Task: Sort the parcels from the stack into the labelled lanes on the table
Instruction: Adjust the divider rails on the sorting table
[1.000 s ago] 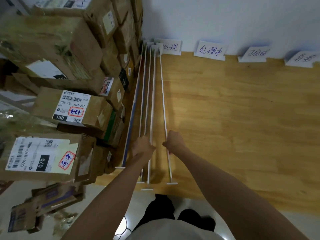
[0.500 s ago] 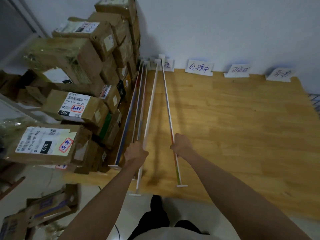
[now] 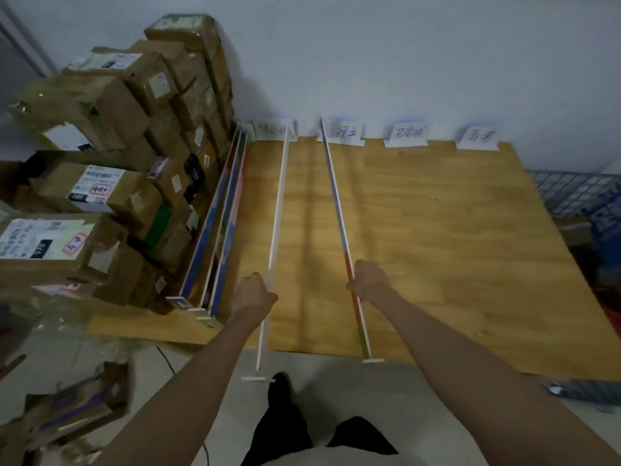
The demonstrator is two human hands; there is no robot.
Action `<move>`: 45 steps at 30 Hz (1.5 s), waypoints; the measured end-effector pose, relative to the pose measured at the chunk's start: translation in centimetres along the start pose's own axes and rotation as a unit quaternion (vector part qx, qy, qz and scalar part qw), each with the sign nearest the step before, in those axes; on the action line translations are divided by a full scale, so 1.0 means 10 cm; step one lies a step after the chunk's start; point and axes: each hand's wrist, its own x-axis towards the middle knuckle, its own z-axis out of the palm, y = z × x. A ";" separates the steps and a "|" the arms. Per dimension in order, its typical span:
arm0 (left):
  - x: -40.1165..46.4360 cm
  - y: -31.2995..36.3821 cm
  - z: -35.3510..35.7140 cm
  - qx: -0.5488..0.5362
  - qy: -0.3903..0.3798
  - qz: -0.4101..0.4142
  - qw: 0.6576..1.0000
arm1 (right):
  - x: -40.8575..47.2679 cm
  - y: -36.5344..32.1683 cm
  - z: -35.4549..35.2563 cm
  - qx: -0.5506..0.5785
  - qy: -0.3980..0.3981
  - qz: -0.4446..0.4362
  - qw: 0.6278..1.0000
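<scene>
The left hand (image 3: 254, 292) grips a long white divider strip (image 3: 278, 210); the right hand (image 3: 369, 279) grips a multicoloured divider strip (image 3: 336, 203), both upright on the wooden table (image 3: 437, 237). Brown cardboard parcels (image 3: 111, 169) are stacked at the left. The four white lane cards (image 3: 408, 134) at the wall are too blurred to read.

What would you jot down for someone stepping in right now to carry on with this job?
Left hand: grips a white divider rail lying on the wooden table.
Right hand: grips a second divider rail, with a coloured side, lying to the right of the first.
More divider rails stand bunched at the table's left edge, beside the parcel stack.
Four lane labels stand along the wall.
Done: two rails laid out down the table.
Left: place the bunched rails, then sort every parcel; no parcel lies between the rails or on the open table to their right.
</scene>
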 end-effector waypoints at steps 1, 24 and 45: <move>-0.08 0.09 0.07 -0.003 -0.001 0.006 1.000 | -0.06 0.16 -0.03 0.000 0.004 0.004 1.000; -0.62 2.44 0.95 0.025 -0.045 0.161 0.986 | -0.44 2.86 -1.08 0.027 0.088 0.167 0.982; -0.41 4.04 1.85 0.009 -0.055 0.111 0.992 | 0.49 4.50 -1.93 0.021 0.061 0.180 0.981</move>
